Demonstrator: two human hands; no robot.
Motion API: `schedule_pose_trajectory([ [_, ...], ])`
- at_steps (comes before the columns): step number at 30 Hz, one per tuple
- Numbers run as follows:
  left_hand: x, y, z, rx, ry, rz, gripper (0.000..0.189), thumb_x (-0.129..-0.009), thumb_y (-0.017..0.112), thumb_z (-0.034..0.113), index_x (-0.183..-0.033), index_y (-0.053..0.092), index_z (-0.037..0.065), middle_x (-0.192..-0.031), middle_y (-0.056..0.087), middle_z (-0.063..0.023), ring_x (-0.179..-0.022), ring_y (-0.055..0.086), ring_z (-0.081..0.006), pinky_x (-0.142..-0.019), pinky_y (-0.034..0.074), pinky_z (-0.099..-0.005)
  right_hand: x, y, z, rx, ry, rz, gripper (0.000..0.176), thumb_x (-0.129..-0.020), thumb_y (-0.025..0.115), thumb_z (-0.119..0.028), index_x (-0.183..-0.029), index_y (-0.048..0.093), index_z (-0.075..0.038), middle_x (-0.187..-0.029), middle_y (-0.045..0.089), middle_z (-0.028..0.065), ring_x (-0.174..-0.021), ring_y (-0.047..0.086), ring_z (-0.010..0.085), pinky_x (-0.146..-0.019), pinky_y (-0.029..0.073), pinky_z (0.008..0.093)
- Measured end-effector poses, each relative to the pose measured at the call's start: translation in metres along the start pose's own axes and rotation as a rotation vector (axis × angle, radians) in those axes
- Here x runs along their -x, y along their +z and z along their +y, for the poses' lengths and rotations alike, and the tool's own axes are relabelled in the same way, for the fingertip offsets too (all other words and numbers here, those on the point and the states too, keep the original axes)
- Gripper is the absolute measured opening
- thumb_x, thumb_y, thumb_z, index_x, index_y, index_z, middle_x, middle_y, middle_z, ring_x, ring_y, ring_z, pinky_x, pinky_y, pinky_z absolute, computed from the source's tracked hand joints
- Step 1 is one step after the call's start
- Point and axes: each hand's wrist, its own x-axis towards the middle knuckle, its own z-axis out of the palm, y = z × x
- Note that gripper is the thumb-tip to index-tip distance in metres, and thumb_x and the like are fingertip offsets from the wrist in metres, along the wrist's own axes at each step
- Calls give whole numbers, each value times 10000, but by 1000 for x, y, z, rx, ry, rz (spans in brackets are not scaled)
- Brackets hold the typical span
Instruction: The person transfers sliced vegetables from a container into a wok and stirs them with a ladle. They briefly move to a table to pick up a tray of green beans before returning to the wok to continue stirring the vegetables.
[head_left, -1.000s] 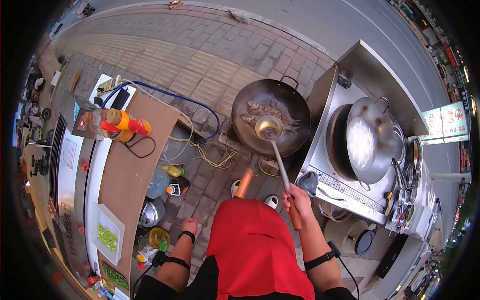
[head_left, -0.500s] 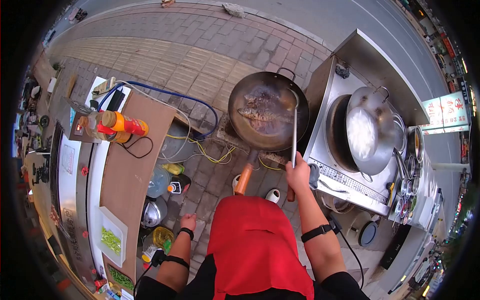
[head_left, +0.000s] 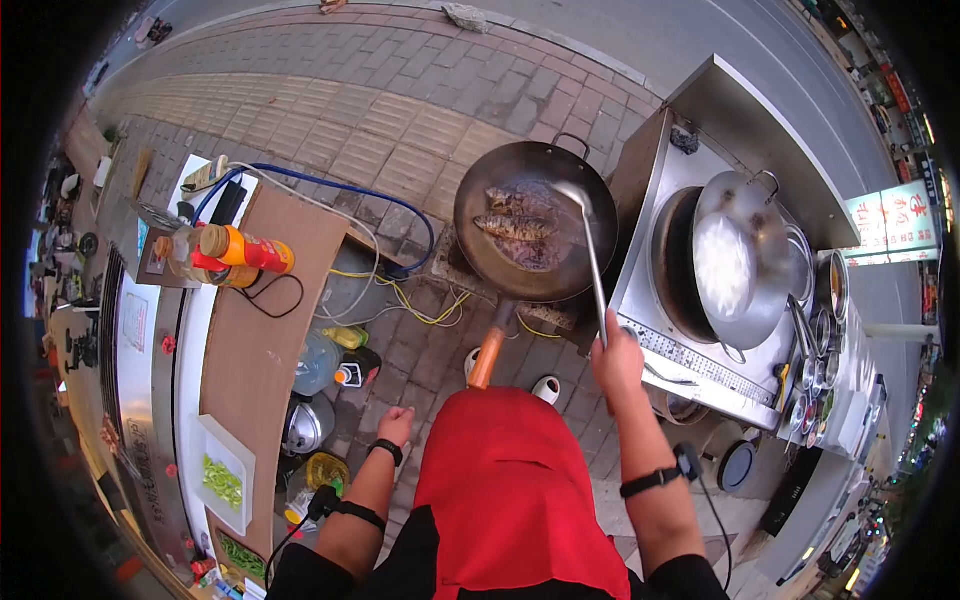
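Right hand (head_left: pixel 616 362): raised out in front at chest height, arm bent at the elbow, forearm running up and forward. A black band sits on the forearm. Fingers are wrapped tight round the near end of the ladle (head_left: pixel 592 265).

Ladle: long thin shaft slants away and a little leftward from the fist. Its bowl sits over the far right part of the wok (head_left: pixel 545 275), just beside the fish (head_left: pixel 512 227). Cannot tell whether the bowl touches the wok wall.

Wok: dark and round, on a low burner on the brick pavement, straight ahead of the person. Its orange handle (head_left: pixel 487 355) points back toward the red apron (head_left: pixel 510 490); neither hand is on it. Two or three browned fish lie across the middle, in oil.

Left hand (head_left: pixel 397 424): hangs low at the person's left side, arm down and slightly bent, watch on the wrist. Fingers loose and parted, holding nothing. It is well apart from the wok handle, above bottles and a pot on the ground.

Right of the wok: steel stove (head_left: pixel 650 200), touching or just beside the wok's rim. A tilted shiny pan (head_left: pixel 735 265) rests on its burner hole, and small seasoning bowls (head_left: pixel 815 375) stand along its far right edge.

Left: brown table (head_left: pixel 260 350) with sauce bottles (head_left: pixel 245 250) at the far end and a white tray (head_left: pixel 205 440) of green pieces at the near end.
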Motion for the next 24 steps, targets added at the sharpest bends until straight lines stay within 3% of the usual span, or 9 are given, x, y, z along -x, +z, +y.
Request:
schedule_pose_trajectory([
  [2, 14, 10, 39, -2, 48, -1, 295, -899, 687, 261, -720, 561, 63, -643, 552, 12, -602, 465, -84, -570, 411, -283, -37, 5, -3, 66, -37, 5, 552, -846, 588, -158, -1374, 483, -36, -857, 666, 215, -769, 670, 391, -701, 535, 500],
  [6, 18, 9, 53, -16, 0, -1, 299, -900, 682, 267, -721, 570, 56, -640, 562, 6, -596, 473, -91, -562, 413, -292, -59, 24, -12, 149, -119, -13, 524, -866, 549, -151, -1374, 487, -36, -869, 668, 201, -736, 674, 373, -665, 548, 486],
  [11, 3, -25, -38, -81, -18, 54, 304, -862, 698, 244, -688, 595, 17, -660, 600, -44, -608, 509, -118, -592, 446, -325, -24, 33, -18, 205, -112, -63, 572, -853, 572, -161, -1406, 464, -67, -881, 663, 190, -745, 673, 371, -683, 546, 488],
  [16, -6, -59, -142, -338, -144, 133, 319, -809, 681, 293, -778, 659, -24, -807, 682, -197, -787, 653, -313, -770, 497, -408, -1, 26, -4, 197, -134, -74, 579, -853, 573, -152, -1412, 457, -61, -887, 662, 207, -744, 671, 381, -666, 540, 493],
  [18, 15, -57, -110, -441, -260, 122, 386, -805, 659, 353, -872, 693, -25, -956, 682, -262, -993, 638, -419, -876, 482, -435, 7, 25, 1, 114, -92, 1, 585, -847, 583, -152, -1410, 459, -58, -882, 659, 211, -743, 667, 387, -667, 536, 494],
  [21, 3, -54, -132, -422, -188, 148, 373, -810, 666, 345, -872, 690, -22, -949, 694, -238, -947, 662, -368, -858, 490, -419, 38, 12, 7, 17, -118, 38, 585, -840, 593, -153, -1401, 462, -51, -860, 651, 207, -712, 664, 390, -629, 538, 484],
  [24, 18, -32, -71, -312, -209, 126, 359, -816, 677, 335, -883, 689, -17, -925, 704, -213, -900, 674, -323, -830, 498, -406, 80, -10, 14, 39, -170, -28, 576, -843, 603, -162, -1394, 473, -58, -829, 643, 198, -675, 659, 385, -596, 536, 481],
])
